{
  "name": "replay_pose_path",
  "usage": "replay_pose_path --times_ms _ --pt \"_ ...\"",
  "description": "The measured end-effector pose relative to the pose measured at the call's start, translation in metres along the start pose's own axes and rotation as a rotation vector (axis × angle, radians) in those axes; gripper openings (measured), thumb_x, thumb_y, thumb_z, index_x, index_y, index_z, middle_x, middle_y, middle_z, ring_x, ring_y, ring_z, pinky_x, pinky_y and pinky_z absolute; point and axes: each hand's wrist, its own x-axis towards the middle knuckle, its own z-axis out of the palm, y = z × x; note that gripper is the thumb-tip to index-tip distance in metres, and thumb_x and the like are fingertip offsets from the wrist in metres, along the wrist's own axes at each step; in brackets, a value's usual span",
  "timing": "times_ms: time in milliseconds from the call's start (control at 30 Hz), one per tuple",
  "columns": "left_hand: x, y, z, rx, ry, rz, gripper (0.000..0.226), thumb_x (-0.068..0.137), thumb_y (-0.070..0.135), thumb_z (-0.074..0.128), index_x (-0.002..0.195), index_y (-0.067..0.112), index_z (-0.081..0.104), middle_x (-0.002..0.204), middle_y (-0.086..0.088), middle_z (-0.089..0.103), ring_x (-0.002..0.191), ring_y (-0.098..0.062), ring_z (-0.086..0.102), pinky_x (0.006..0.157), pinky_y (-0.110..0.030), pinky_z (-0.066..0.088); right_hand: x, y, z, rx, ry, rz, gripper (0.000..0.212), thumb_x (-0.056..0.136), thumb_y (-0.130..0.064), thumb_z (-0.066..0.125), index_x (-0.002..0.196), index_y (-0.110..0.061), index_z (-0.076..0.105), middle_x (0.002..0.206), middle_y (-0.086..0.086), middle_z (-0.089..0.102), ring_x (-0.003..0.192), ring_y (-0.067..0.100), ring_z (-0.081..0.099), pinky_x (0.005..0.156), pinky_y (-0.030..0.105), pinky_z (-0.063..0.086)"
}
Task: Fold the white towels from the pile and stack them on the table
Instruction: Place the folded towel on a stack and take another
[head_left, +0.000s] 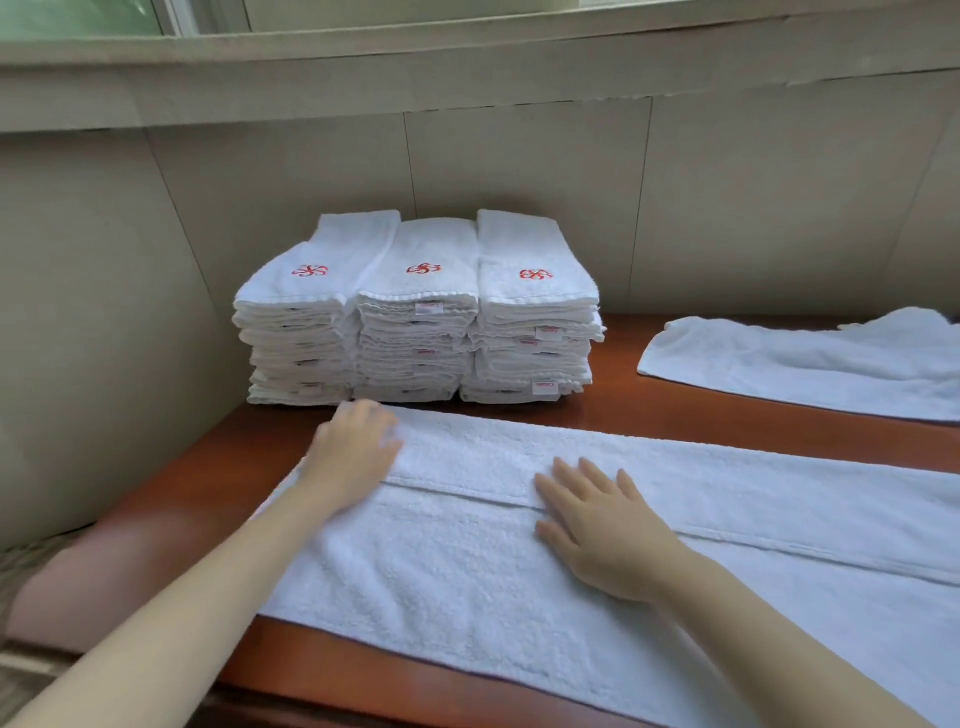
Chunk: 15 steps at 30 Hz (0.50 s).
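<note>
A long white towel (519, 571) lies flat across the near part of a red-brown wooden table (675, 410), running from the 9 o'clock side of the view out past the 3 o'clock edge. It is folded lengthwise, and a hemmed edge (467, 491) runs along its middle. The right hand (597, 525) rests palm down on the towel over that hem, near the centre of the view, with its fingers straight and spread, pointing toward 11 o'clock. The left hand (353, 457) sits on the towel's left end, at 9 o'clock from the right hand. Its fingertips are blurred, so it cannot be told whether it lies flat or takes hold of the cloth.

At 12 o'clock from the left hand, just beyond the towel's far edge, three stacks of folded towels (415, 338) stand side by side against the tiled wall (727, 197). Each top towel bears a red embroidered emblem (423, 268). At 2 o'clock from the right hand, well apart from the stacks, a second white towel (805, 364) lies loosely spread on the table. A window ledge (467, 57) crosses the view at 12 o'clock above the wall.
</note>
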Motion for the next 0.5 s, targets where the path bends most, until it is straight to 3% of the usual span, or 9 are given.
replay_pose_path --times_ms 67,167,267,333,400,467,500 --pt "-0.033 0.007 0.000 -0.171 -0.162 0.212 0.046 0.102 0.039 0.034 0.145 0.026 0.034 0.157 0.000 0.021 0.145 -0.018 0.016 0.115 -0.032 0.014 -0.010 -0.020 0.001 0.020 -0.049 -0.113 0.066 0.097 -0.059 0.022 0.153 -0.029 0.005 0.161 -0.002 -0.005 0.147 0.020 -0.009 0.117 0.045 -0.008" --pt "-0.080 -0.002 -0.005 -0.284 -0.254 0.257 0.057 0.096 0.060 0.030 0.149 0.046 0.012 0.159 0.017 -0.003 0.145 -0.003 -0.008 0.115 -0.028 -0.005 -0.032 -0.050 0.007 0.088 -0.110 -0.316 0.073 0.090 -0.069 0.029 0.151 -0.038 0.004 0.161 -0.004 -0.007 0.146 0.016 -0.015 0.114 0.042 -0.016" --pt "-0.113 -0.018 -0.016 -0.258 -0.309 0.319 0.057 0.094 0.062 0.032 0.141 0.056 0.000 0.152 0.026 -0.015 0.139 0.007 -0.018 0.114 -0.024 -0.011 -0.051 -0.062 0.004 0.079 -0.098 -0.434 0.068 0.089 -0.069 0.035 0.148 -0.043 0.013 0.160 -0.007 0.005 0.146 0.010 -0.004 0.116 0.041 -0.008" --pt "-0.132 -0.026 -0.026 -0.231 -0.338 0.358 0.061 0.094 0.059 0.038 0.138 0.055 -0.003 0.151 0.026 -0.017 0.139 0.007 -0.018 0.114 -0.022 -0.013 -0.059 -0.062 -0.002 0.052 -0.027 -0.460 0.055 0.094 -0.055 0.039 0.145 -0.039 0.027 0.156 -0.007 0.021 0.143 0.012 0.013 0.117 0.037 0.011" --pt "-0.151 -0.032 -0.031 -0.191 -0.354 0.393 0.067 0.091 0.061 0.042 0.139 0.054 -0.004 0.150 0.025 -0.019 0.139 0.006 -0.020 0.113 -0.021 -0.015 -0.063 -0.060 -0.006 0.001 0.028 -0.462 0.046 0.095 -0.028 0.041 0.140 -0.032 0.035 0.148 -0.006 0.034 0.136 0.017 0.031 0.108 0.033 0.030" --pt "-0.168 -0.036 -0.035 -0.163 -0.334 0.406 0.072 0.085 0.070 0.041 0.141 0.053 -0.001 0.151 0.024 -0.017 0.140 0.005 -0.019 0.115 -0.021 -0.011 -0.067 -0.058 -0.005 -0.088 0.019 -0.412 0.058 0.087 -0.008 0.043 0.140 -0.028 0.030 0.144 -0.004 0.036 0.129 0.022 0.039 0.100 0.036 0.039" --pt "-0.176 -0.036 -0.038 -0.157 -0.278 0.413 0.071 0.084 0.072 0.038 0.144 0.050 0.008 0.154 0.020 -0.005 0.143 0.001 -0.007 0.116 -0.021 -0.001 -0.068 -0.056 -0.006 -0.143 0.017 -0.363 0.063 0.084 -0.004 0.045 0.140 -0.026 0.027 0.142 -0.002 0.036 0.125 0.024 0.041 0.097 0.038 0.041"
